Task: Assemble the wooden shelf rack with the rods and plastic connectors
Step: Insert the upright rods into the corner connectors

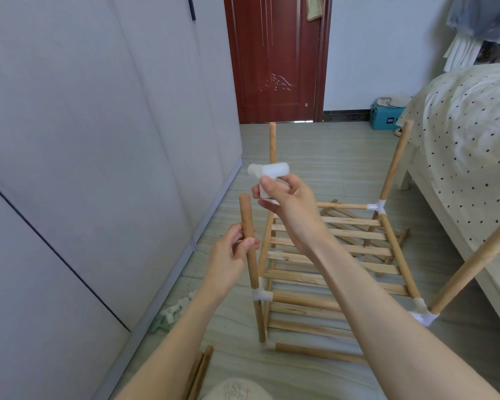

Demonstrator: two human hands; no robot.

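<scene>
Left hand (231,252) grips rod (250,249) — right hand (286,200) holds connector (269,171).

No legible text anywhere.

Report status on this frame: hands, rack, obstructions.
Left hand grips near-left upright rod. Right hand holds white connector above that rod's bare top, not yet seated. Nothing in the way.

Rod in left hand (228,255): pale round wooden upright rod (249,243), matt, smooth.
Piece in right hand (286,202): translucent white plastic T-shaped connector (269,173), slightly glossy.
Beneath the right forearm: light wooden shelf slats (329,246), rough, unvarnished.
Beyond both hands: dark red wooden door (272,59), glossy.
</scene>
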